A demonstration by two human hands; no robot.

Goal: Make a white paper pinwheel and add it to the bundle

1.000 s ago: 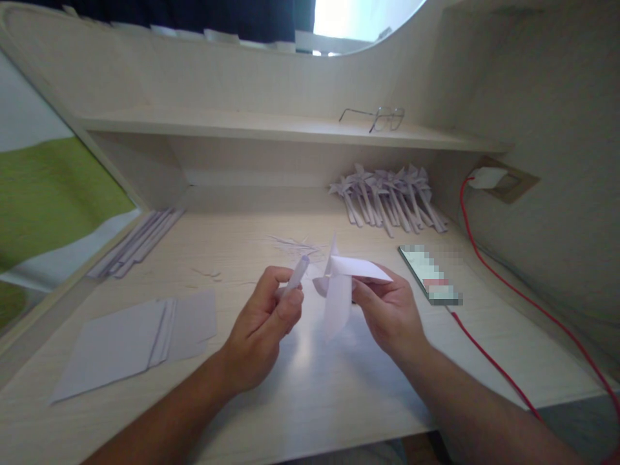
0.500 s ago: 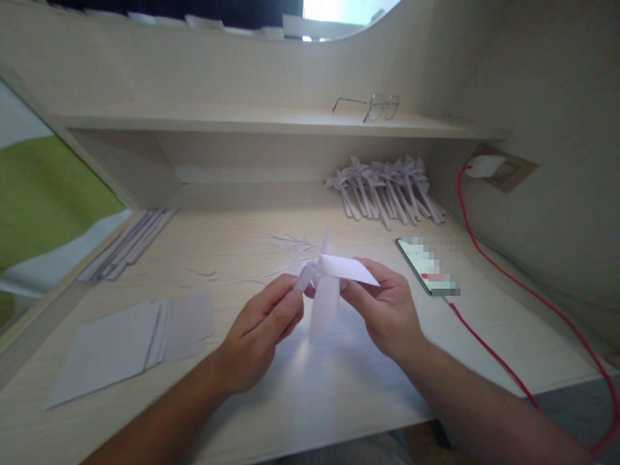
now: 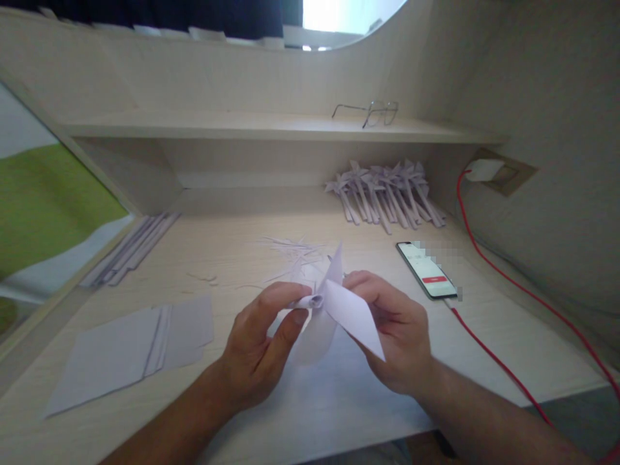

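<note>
Head view: your left hand (image 3: 259, 352) pinches a rolled paper stick (image 3: 306, 301), its long axis running left to right, tip touching the hub of the paper pinwheel (image 3: 339, 310). Your right hand (image 3: 394, 329) grips the pinwheel just right of the stick, above the desk (image 3: 339, 400), near centre.

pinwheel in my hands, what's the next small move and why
Probably push the rolled paper stick a little further into the middle of the pinwheel. The left hand pinches the stick with its open end right at the hub, and the right hand holds the blades from behind, so the two parts look lined up; whether they are joined yet cannot be told.
</note>
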